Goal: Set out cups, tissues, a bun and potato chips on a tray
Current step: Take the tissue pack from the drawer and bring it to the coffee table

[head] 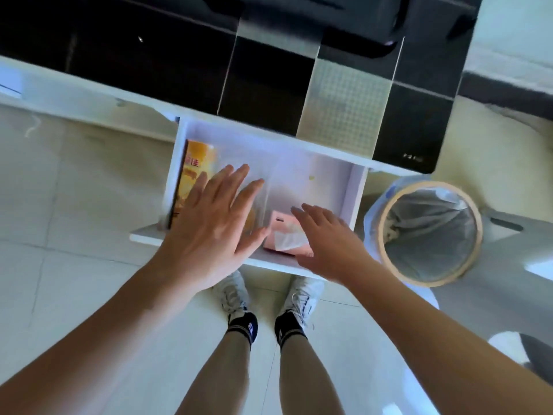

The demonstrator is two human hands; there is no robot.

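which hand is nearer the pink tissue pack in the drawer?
Right. The right hand hovers open over the pink tissue pack, fingers overlapping its right edge. The left hand is spread open further left, over the orange chips box.

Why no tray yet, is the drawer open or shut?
Open: the drawer is pulled out, its inside showing a chip box and tissue pack.

One open drawer (353, 187) holds one yellow chips box (193, 172) and one pink tissue pack (284, 238); one bin (428, 232) stands beside.
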